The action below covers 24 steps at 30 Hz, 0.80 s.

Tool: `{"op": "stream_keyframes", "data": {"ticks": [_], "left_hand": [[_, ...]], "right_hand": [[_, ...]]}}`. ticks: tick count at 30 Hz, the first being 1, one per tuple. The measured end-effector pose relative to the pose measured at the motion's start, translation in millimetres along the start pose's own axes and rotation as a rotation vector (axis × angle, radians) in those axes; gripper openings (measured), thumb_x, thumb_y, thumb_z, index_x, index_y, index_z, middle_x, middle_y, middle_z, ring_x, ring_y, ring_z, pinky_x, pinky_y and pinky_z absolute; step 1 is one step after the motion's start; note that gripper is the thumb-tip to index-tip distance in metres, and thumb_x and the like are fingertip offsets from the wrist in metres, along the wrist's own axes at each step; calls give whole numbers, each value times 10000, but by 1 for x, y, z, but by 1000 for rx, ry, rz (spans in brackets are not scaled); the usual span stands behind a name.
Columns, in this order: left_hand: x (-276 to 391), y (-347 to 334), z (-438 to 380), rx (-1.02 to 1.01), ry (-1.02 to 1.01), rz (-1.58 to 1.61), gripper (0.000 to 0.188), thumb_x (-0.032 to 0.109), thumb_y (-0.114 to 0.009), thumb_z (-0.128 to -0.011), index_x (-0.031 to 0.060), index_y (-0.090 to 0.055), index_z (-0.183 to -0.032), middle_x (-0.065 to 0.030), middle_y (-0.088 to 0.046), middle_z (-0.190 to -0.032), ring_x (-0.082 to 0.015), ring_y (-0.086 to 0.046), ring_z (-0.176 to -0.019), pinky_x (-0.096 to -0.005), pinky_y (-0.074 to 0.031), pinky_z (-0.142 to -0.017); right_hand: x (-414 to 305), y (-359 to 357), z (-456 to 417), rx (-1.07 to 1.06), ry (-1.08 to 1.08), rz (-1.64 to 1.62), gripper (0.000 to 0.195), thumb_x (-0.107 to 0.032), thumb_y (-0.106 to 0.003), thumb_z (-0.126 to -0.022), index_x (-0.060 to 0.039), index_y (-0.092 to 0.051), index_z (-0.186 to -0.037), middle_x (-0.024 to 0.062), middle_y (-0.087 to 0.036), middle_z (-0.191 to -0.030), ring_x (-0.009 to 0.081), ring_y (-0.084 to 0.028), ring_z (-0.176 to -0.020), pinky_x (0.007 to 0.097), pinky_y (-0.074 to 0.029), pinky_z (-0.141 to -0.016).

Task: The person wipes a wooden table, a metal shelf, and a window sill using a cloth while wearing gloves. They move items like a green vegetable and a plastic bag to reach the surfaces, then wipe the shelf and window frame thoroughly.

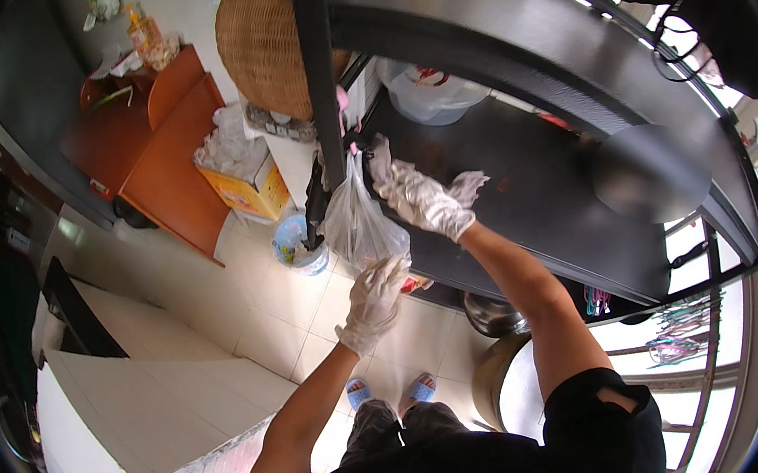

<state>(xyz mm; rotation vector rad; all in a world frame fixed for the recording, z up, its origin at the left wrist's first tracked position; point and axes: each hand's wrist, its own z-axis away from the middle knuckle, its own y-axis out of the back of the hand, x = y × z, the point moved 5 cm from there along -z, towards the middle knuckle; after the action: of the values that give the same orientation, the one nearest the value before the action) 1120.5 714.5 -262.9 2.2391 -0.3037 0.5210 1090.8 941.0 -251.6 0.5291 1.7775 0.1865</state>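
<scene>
Both my hands wear thin whitish gloves. My right hand (422,199) is over the front left part of a black shelf board (532,184), closed on a crumpled greyish-pink cloth (470,187) that shows on both sides of it. A translucent plastic bag (360,217) hangs from the rack's black post (317,68). My left hand (375,302) is raised at the bag's lower end, its fingers overlapping the bag; whether they grip it is unclear. Something red (410,285) shows just beside the left hand, mostly hidden.
A clear plastic tub (430,99) stands at the shelf's back. Left of the post are a wicker basket (261,41), a yellow carton (244,189) with plastic bags, and a blue bin (290,244). A steel bowl (492,316) sits below the shelf. A large round container (500,376) stands nearby.
</scene>
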Motion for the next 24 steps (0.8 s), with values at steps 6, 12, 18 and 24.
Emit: {"op": "stream_keyframes", "data": {"ticks": [6, 12, 18, 24], "left_hand": [[13, 26, 1, -27, 170, 29, 468, 59, -663, -825, 25, -635, -1291, -177, -656, -1274, -377, -626, -1163, -451, -484, -1033], [50, -21, -40, -111, 659, 1120, 386, 147, -634, -1009, 0, -577, -1362, -68, -654, -1301, -153, -622, -1162, -297, -478, -1040], [143, -10, -95, -260, 622, 1180, 474, 171, -658, -1004, 107, -518, -1452, -8, -667, -1168, -65, -620, -958, -204, -551, -749], [174, 38, -147, -26, 187, 742, 513, 104, -652, -990, -9, -482, -1461, -149, -609, -1375, -198, -615, -1188, -339, -463, -1068]], "right_hand": [[-124, 2, 124, 254, -150, -533, 459, -223, -584, -1022, -8, -510, -1421, 123, -585, -1378, 233, -583, -1249, 356, -443, -1091], [-188, -5, 214, 554, -119, -1160, 606, -307, -641, -969, 17, -467, -1451, 136, -532, -1452, 264, -483, -1370, 397, -331, -1199], [-256, 55, 256, 669, 25, -1014, 715, -253, -676, -895, 42, -409, -1488, 148, -547, -1416, 249, -538, -1283, 373, -405, -1126], [-323, 152, 291, 1109, 231, -50, 551, -29, -682, -864, -1, -514, -1388, 148, -566, -1325, 294, -590, -1162, 394, -449, -1031]]}}
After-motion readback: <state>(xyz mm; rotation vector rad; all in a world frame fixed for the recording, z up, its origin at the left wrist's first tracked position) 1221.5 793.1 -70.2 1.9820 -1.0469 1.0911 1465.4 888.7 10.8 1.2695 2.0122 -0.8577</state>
